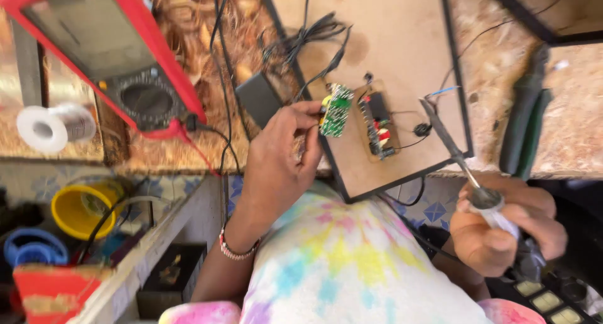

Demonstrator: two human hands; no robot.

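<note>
Over one board, left hand pinches one green circuit board; right hand holds one soldering iron.

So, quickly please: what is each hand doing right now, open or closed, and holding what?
Left hand: closed, fingertips pinching a small green circuit board.
Right hand: closed around the handle of a soldering iron.

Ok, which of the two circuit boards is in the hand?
The green board, pinched by the left hand. The dark board lies untouched on the panel, and the right hand holds a soldering iron.
</note>
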